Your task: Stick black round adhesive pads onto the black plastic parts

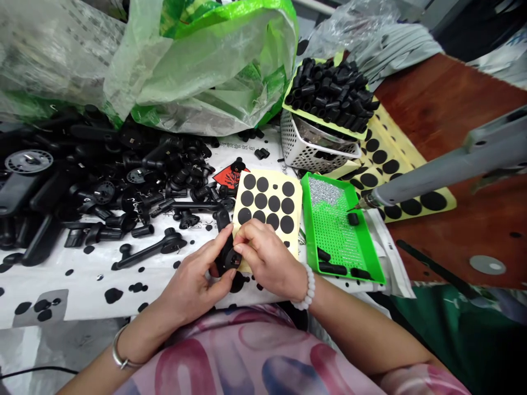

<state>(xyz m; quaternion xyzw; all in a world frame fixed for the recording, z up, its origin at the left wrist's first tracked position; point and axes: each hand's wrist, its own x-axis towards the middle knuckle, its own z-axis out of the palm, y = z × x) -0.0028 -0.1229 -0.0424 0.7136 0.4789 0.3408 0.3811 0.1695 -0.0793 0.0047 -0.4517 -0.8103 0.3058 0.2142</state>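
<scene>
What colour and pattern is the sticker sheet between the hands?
Black circles on a pale yellow backing sheet; the head view shows it best.

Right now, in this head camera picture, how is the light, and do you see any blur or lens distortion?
In the head view, the light is soft and even, with weak shadows under the left hand and right hand; glare shines on the plastic bag; the wide lens seems to bend the edges; detail looks slightly soft, without strong motion blur.

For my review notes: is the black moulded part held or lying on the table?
Held: the left hand wraps around the black moulded part.
</scene>
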